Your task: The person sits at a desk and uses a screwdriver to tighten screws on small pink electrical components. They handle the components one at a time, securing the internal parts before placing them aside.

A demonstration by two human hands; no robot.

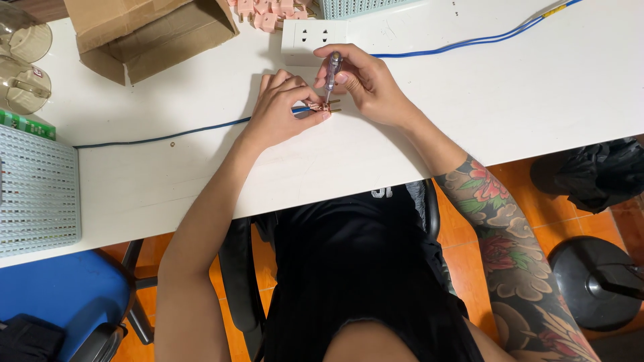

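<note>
White counter (469, 114) over an orange tiled floor (570, 221); view looks straight down from the head camera.

Left hand (282, 110): fingers curled and closed around a small pink plug (322, 107), pinning it to the counter. Two brass prongs stick out of the plug toward the right. A dark blue cable (161, 137) runs from the plug leftward across the counter.

Right hand (365, 84): closed on a clear-handled screwdriver (332, 70), held nearly upright, tip down on the plug. Whether the tip sits in a screw cannot be told.

Just beyond the hands: white power strip (314, 37) with a lighter blue cable (469, 43) leading off to the upper right. Behind the strip, a heap of pink plugs (268, 12), partly cut off by the frame edge.

Upper left: open cardboard box (151, 37). Left edge: pale blue perforated basket (37, 191), two clear plastic containers (23, 64) above it.

Below the counter edge: blue chair (60, 295) at lower left, black round stool (594, 281) at lower right.
</note>
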